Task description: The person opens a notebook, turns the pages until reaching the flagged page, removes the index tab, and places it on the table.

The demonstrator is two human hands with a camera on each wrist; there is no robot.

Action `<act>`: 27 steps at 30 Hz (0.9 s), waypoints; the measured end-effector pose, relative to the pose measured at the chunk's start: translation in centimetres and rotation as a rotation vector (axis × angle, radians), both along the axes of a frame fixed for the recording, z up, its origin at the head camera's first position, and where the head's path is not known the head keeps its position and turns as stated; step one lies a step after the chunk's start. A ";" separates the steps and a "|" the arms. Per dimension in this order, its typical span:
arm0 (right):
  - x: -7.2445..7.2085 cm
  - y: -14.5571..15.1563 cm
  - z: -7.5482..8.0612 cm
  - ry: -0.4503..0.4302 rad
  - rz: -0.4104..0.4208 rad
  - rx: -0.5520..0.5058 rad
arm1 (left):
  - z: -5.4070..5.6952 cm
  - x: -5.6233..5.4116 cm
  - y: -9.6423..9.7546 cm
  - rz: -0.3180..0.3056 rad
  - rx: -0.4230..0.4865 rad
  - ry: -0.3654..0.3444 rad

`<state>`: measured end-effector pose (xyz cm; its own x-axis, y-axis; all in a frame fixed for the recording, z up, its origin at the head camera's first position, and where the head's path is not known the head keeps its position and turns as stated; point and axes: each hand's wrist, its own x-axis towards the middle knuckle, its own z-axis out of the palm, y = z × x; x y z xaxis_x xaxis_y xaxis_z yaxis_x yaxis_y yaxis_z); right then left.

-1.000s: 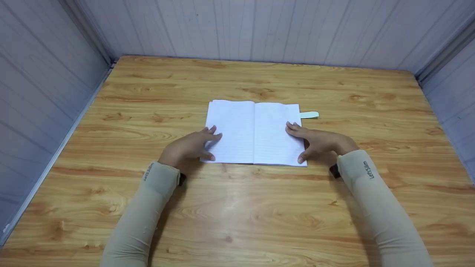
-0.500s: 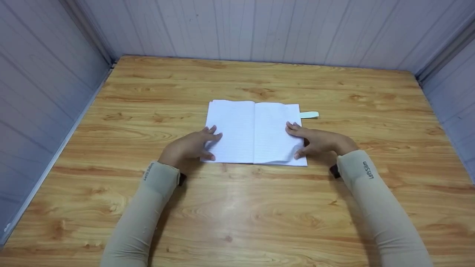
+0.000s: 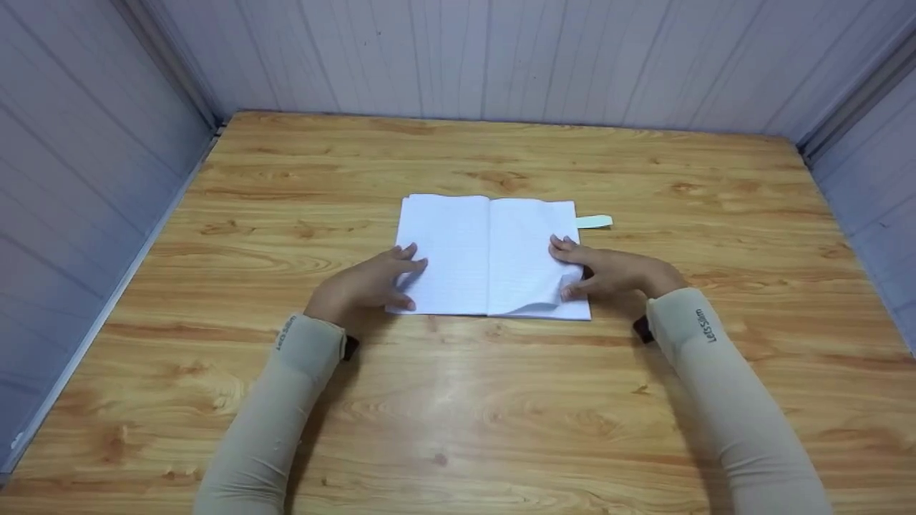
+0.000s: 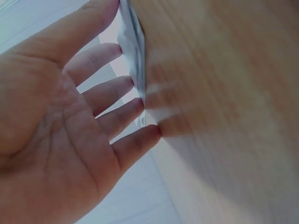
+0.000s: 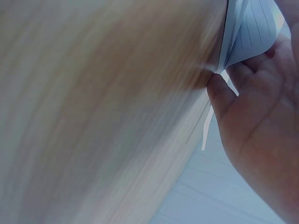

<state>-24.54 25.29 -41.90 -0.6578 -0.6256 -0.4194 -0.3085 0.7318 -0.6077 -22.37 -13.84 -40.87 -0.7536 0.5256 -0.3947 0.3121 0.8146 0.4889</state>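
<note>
An open notebook [image 3: 451, 250] with lined white pages lies on the wooden table. My left hand [image 3: 365, 282] rests at its left edge, thumb and fingers spread over the page. In the left wrist view, the fingertips [image 4: 152, 131] reach the notebook's edge [image 4: 135, 42]. My right hand [image 3: 615, 272] is at the right edge, fingers on the right page and thumb pushing the lower corner inward. That top page [image 3: 540, 297] curls up beside the thumb. In the right wrist view, the raised lined page [image 5: 254, 35] bends over toward the hand, and its corner is partly hidden.
A pale green strip [image 3: 594, 222] sticks out from the notebook's right side. The wood-grain table [image 3: 444, 415] stretches around the notebook on all sides. White panelled walls [image 3: 458, 57] stand behind it and at both sides.
The right thumb has slid left and inward over the page, and the lower right corner, flat at first, has lifted and curled. The left hand has stayed in place.
</note>
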 end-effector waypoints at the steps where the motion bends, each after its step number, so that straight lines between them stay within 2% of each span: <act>1: 0.0 0.0 0.0 -0.001 -0.001 0.004 | 0.0 0.0 0.0 0.003 -0.004 0.000; 6: -0.1 -0.1 -0.2 -0.001 -0.001 0.024 | 0.2 -0.1 0.5 -0.014 -0.001 0.050; 13: 0.0 0.0 0.0 0.000 -0.013 0.026 | 0.5 -0.6 1.9 -0.029 0.074 0.156; 19: 0.0 0.0 0.1 0.000 -0.011 0.019 | 0.5 -0.3 4.0 -0.076 0.193 0.238; 23: -0.1 0.0 0.0 0.008 -0.005 0.004 | 0.5 0.1 5.7 -0.100 0.271 0.253; 27: -0.2 -0.1 -0.1 0.006 -0.009 0.019 | 0.3 0.5 7.5 -0.125 0.307 0.270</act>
<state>-24.74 25.17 -42.02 -0.6658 -0.6116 -0.4273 -0.3055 0.7460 -0.5918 -21.86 -6.30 -40.56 -0.7315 0.6819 -0.0029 0.5493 0.5918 0.5899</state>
